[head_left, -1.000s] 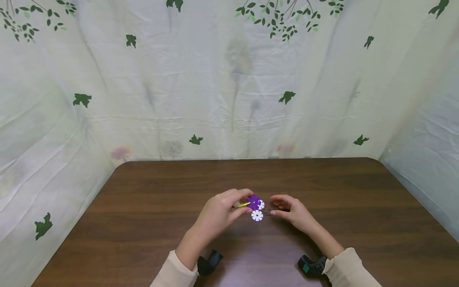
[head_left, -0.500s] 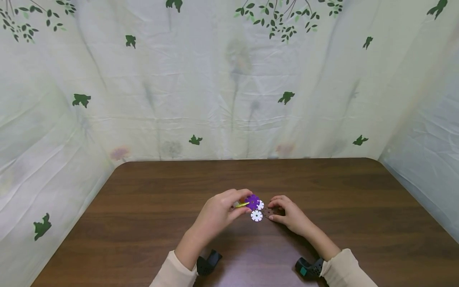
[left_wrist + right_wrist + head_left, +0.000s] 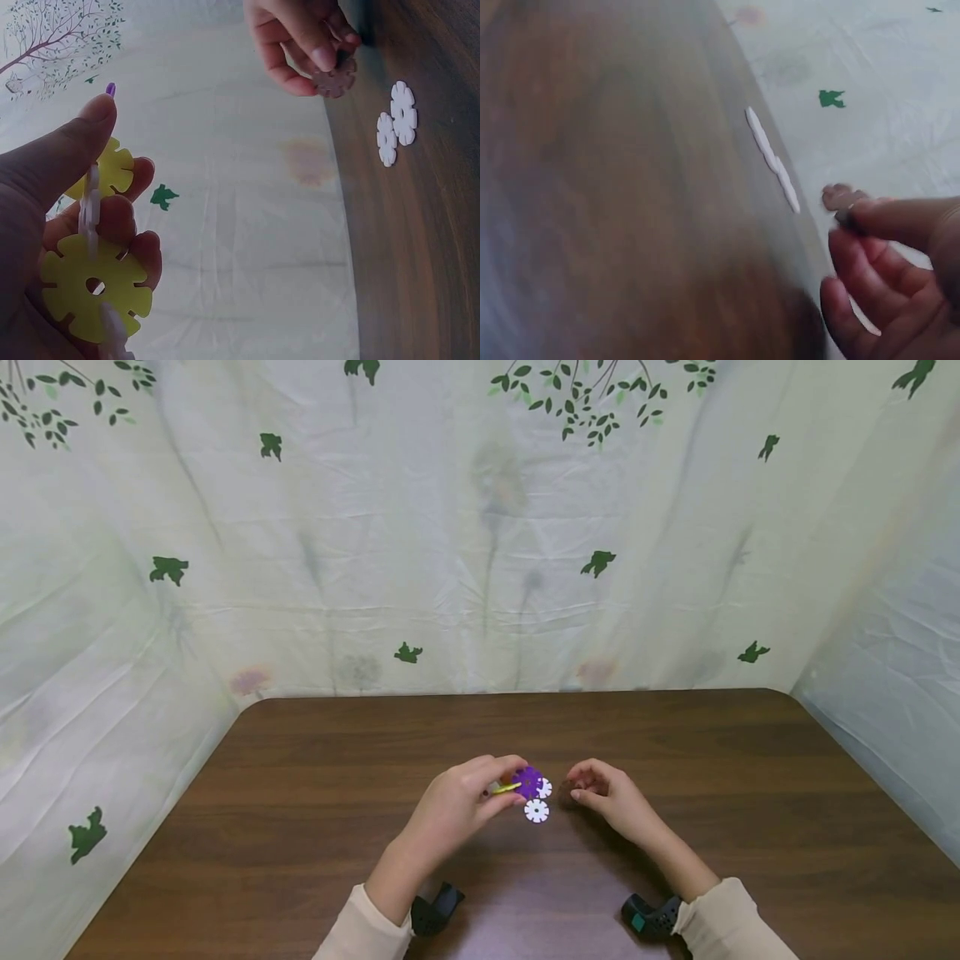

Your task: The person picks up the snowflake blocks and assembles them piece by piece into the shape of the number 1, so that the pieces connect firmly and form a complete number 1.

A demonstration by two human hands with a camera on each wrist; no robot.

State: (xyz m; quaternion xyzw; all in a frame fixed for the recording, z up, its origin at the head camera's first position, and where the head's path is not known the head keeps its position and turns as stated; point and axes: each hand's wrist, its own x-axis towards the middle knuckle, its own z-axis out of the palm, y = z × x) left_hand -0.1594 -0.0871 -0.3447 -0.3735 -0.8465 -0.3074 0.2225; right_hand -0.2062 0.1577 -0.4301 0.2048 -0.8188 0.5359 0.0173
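Note:
My left hand (image 3: 467, 795) grips a joined chain of notched plastic discs above the table. In it are a purple disc (image 3: 528, 782), yellow discs (image 3: 75, 279) and white discs (image 3: 89, 206) slotted edgewise; the fingers hide part of it. To its right, my right hand (image 3: 617, 797) pinches a brown notched disc (image 3: 337, 79) between thumb and fingers, off the tabletop. Two loose white discs, one nearer (image 3: 536, 811) and one farther (image 3: 546, 788), lie on the table between the hands. In the right wrist view the brown disc (image 3: 841, 196) shows at the fingertips.
A brown wooden table (image 3: 360, 735) stretches under both hands. White curtains (image 3: 450, 527) with leaf prints hang behind it and at its sides. Black bands (image 3: 651, 917) sit at both wrists, below beige sleeves.
My right hand has reached the brown disc lying by the white discs, pinched it, and raised it slightly away to the right. The left hand and its disc chain have stayed almost still.

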